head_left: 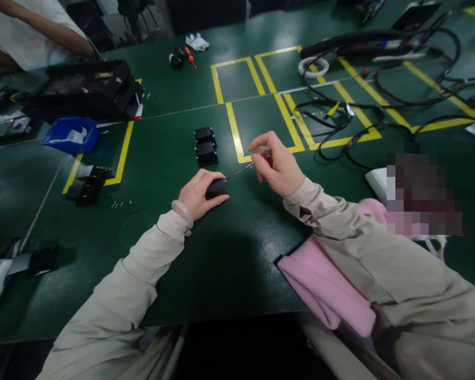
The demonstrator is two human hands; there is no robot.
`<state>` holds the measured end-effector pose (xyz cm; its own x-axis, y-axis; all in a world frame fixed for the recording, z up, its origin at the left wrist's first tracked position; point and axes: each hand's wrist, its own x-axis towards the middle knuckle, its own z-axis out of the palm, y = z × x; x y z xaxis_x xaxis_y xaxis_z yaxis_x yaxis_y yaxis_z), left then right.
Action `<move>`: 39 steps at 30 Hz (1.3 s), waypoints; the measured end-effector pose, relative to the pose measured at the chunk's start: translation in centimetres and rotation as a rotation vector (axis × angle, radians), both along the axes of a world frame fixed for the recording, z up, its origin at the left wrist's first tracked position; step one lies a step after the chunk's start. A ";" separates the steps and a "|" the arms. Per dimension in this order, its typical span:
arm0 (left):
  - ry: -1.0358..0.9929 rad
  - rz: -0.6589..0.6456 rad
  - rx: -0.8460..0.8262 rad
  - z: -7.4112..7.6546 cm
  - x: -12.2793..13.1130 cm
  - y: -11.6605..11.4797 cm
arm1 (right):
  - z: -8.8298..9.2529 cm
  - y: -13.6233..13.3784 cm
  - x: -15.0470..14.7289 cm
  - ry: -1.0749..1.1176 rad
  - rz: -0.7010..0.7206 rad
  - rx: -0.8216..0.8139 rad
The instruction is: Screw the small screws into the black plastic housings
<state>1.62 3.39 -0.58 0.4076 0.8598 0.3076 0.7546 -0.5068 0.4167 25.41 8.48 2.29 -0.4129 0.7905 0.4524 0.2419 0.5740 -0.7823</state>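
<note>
My left hand (198, 194) rests on the green table (229, 253) and is closed round a small black part (216, 188). My right hand (277, 164) grips a small screwdriver (248, 167) by its dark reddish handle. The thin metal shaft slants down to the left, and its tip meets the black part. Two more black parts (206, 146) lie just beyond my hands.
Several tiny screws (119, 203) lie to the left, near black brackets (87, 184) and a blue bin (72, 135). A black tray (87, 89) stands at the back left beside another person's arm (43, 26). Cables (380, 105) sprawl over yellow tape lines at right. Pink cloth (324, 285) lies under my right arm.
</note>
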 end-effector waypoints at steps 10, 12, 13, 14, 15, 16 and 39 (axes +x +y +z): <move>0.011 0.004 -0.010 0.2 0.1 0.0 | -0.1 0.1 0.0 -0.015 0.000 0.013; 0.007 -0.002 -0.012 0.2 0.1 0.0 | -0.1 0.1 0.0 -0.017 -0.001 0.006; 0.004 -0.005 -0.012 0.2 0.1 0.0 | -0.1 0.1 0.0 -0.017 -0.009 0.011; 0.001 -0.007 -0.012 0.2 0.0 0.0 | -0.1 0.2 0.0 -0.019 -0.018 0.022; -0.002 -0.009 -0.011 0.1 0.0 0.0 | -0.1 0.2 0.0 -0.021 -0.028 0.040; -0.003 -0.010 -0.008 0.1 0.0 0.0 | 0.0 0.2 0.0 -0.025 -0.037 0.060; 0.002 -0.006 -0.010 0.3 0.1 -0.1 | 0.0 0.0 0.0 -0.022 -0.016 0.025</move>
<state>1.70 3.33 -0.32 0.4131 0.8606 0.2978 0.7528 -0.5067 0.4202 25.38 8.44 2.34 -0.4102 0.7856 0.4632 0.2680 0.5893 -0.7622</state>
